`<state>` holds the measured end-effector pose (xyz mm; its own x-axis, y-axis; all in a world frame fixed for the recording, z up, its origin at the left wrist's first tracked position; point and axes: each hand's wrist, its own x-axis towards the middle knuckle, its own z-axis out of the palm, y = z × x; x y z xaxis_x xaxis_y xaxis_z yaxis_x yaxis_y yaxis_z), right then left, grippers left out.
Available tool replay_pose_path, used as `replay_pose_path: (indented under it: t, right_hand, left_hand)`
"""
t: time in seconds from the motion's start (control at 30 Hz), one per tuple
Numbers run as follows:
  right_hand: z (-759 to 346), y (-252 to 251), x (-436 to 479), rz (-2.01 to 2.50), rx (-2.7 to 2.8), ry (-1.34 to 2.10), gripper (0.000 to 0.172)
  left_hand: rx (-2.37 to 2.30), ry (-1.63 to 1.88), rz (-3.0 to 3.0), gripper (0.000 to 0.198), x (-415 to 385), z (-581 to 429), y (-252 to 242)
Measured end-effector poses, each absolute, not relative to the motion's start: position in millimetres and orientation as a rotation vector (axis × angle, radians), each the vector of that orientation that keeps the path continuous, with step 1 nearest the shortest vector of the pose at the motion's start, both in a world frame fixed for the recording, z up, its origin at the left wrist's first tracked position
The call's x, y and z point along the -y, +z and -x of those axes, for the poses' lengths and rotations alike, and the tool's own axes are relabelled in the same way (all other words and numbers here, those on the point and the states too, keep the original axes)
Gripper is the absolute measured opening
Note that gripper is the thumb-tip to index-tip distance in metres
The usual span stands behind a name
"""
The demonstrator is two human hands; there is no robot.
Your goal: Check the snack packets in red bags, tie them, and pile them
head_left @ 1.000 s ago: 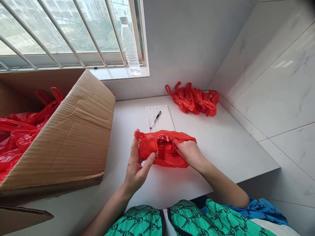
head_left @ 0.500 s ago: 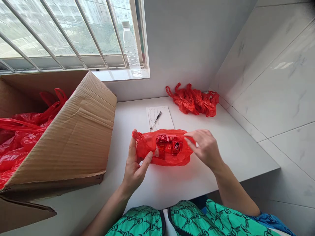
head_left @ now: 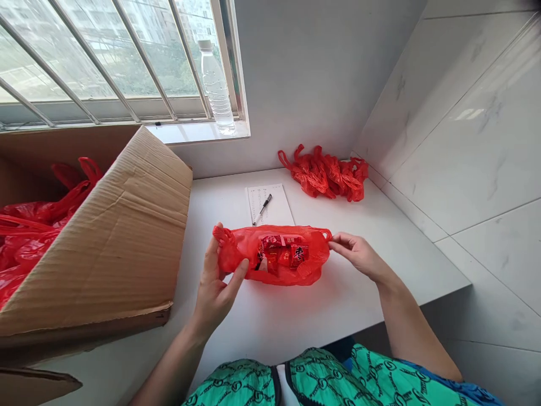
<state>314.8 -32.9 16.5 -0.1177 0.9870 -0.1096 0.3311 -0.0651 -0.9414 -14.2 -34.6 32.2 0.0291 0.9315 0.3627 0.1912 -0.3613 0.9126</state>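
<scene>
A red plastic bag [head_left: 274, 256] lies on the white table [head_left: 296, 316] in front of me, with small red packets [head_left: 284, 252] showing through it. My left hand [head_left: 217, 285] pinches the bag's left handle between thumb and fingers. At the other end, my right hand [head_left: 357, 255] pinches the right handle, and the bag is stretched flat between the two hands.
A large open cardboard box [head_left: 105, 231] full of red bags stands at the left. A sheet of paper [head_left: 270, 204] with a pen [head_left: 262, 209] lies behind the bag. A pile of red bags [head_left: 325, 172] sits at the back right. A water bottle [head_left: 215, 84] stands on the windowsill.
My right hand came out of the bag's middle, moved right and took hold of the right handle. The bag is now pulled out wider. The left hand kept its grip.
</scene>
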Motion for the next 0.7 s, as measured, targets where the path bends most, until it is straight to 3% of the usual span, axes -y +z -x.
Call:
replay_pose_path:
  t: [0.17, 0.27, 0.37, 0.53, 0.7]
  right_hand:
    - [-318.0, 46.4, 12.5, 1.389, 1.46, 0.797, 0.031]
    - [-313.3, 56.0, 6.0, 1.6, 1.6, 0.707, 0.035]
    - [-304.9, 53.2, 9.8, 1.807, 1.806, 0.843, 0.038]
    - [-297.4, 50.4, 25.1, 1.435, 1.967, 1.414, 0.032]
    - [-302.5, 67.1, 28.7, 1.41, 2.035, 1.234, 0.025]
  left_hand:
    - [-1.309, 1.409, -1.79, 0.066, 18.6, 37.6, 55.0]
    - [-1.349, 1.463, -1.828, 0.056, 15.7, 43.5, 68.1]
    - [-1.319, 1.502, -1.802, 0.05, 18.2, 44.2, 72.6]
    - [-1.214, 1.492, -1.638, 0.048, 22.5, 43.4, 72.3]
    - [-1.184, 1.529, -1.609, 0.045, 21.4, 43.4, 75.0]
